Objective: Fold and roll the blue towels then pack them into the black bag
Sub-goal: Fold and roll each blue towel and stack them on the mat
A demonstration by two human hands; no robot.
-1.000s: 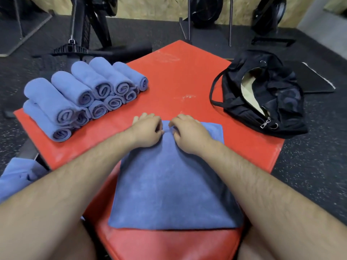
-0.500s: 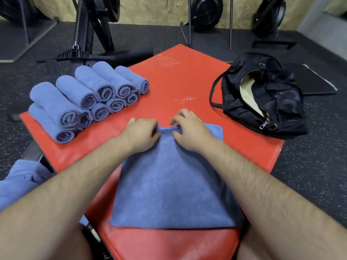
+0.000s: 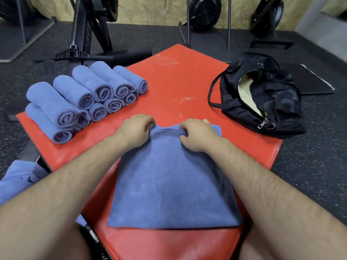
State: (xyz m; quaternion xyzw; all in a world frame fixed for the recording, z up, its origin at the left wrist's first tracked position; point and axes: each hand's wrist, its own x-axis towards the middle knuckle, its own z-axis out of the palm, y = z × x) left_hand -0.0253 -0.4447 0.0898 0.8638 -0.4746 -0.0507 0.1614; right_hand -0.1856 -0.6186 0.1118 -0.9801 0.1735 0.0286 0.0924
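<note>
Pinching the far edge of the blue towel [image 3: 169, 181]: left hand [image 3: 134, 128], right hand [image 3: 197, 134] abreast; its length stretches nearward behind them.

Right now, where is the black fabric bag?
In the head view, the black fabric bag lies open at the right edge of the red padded surface, beyond the right hand and not touching it.

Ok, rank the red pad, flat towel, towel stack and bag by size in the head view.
1. The red pad.
2. The flat towel, though it lies nearest the camera.
3. The towel stack and the bag: too alike to rank.
</note>
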